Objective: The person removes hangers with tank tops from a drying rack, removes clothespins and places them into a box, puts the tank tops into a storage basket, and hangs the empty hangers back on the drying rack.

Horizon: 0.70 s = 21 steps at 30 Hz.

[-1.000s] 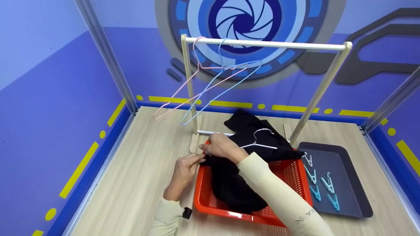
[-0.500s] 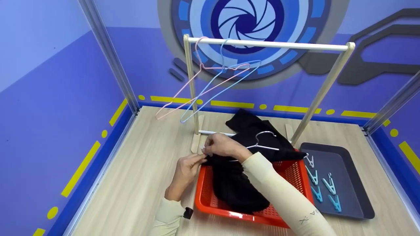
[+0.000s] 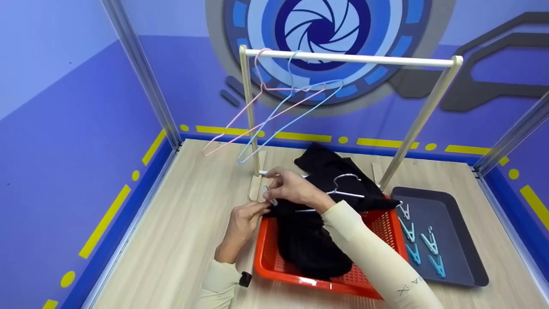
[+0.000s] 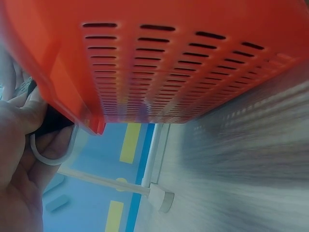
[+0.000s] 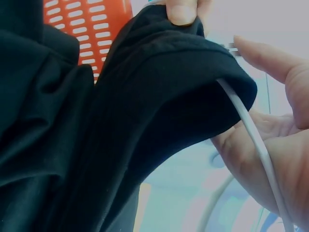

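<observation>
In the head view, my left hand (image 3: 242, 221) pinches the edge of a black garment (image 3: 315, 253) at the left corner of the red basket. My right hand (image 3: 296, 189) meets it there, its fingertips on a small whitish clothespin (image 3: 271, 198). A white wire hanger (image 3: 349, 194) lies across the cloth, its hook pointing up and right. In the right wrist view the hanger's wire (image 5: 260, 150) runs out of the garment's opening past my right palm. The left wrist view shows a rounded hanger end (image 4: 48, 160) below the dark cloth at my left fingers.
The red basket (image 3: 309, 281) stands under the garment. Right of it, a dark grey tray (image 3: 465, 257) bears several pale and blue clothespins (image 3: 430, 242). Behind rises a wooden rack (image 3: 356, 58) with a pink hanger (image 3: 231, 118) and a blue hanger (image 3: 300, 116) at its left end.
My right fingers have lifted and spread a little at the garment's corner, bringing the whitish clothespin into clearer sight. My left hand keeps its pinch in nearly the same place.
</observation>
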Available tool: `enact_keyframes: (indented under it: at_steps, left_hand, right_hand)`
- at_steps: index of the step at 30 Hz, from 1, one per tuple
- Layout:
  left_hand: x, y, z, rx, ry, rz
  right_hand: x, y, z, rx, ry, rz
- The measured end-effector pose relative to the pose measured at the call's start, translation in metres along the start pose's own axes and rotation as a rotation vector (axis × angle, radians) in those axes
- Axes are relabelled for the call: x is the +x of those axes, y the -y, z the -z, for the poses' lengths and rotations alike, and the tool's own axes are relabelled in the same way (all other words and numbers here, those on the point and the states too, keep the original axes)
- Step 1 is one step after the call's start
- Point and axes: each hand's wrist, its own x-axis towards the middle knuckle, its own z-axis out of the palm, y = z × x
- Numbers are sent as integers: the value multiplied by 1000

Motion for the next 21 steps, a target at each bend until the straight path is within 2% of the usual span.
enact_keyframes:
  at_steps: [6,14,21]
  left_hand:
    - [0,0,1,2,3,0]
    - [1,0,0,-1,-2,1]
    - [1,-1,1,-6,5,20]
  right_hand:
    - [-1,-1,0,-49,-5,66]
    - [-4,-2,-1,-60,-44,116]
    - [-6,-3,1,5,-101,137]
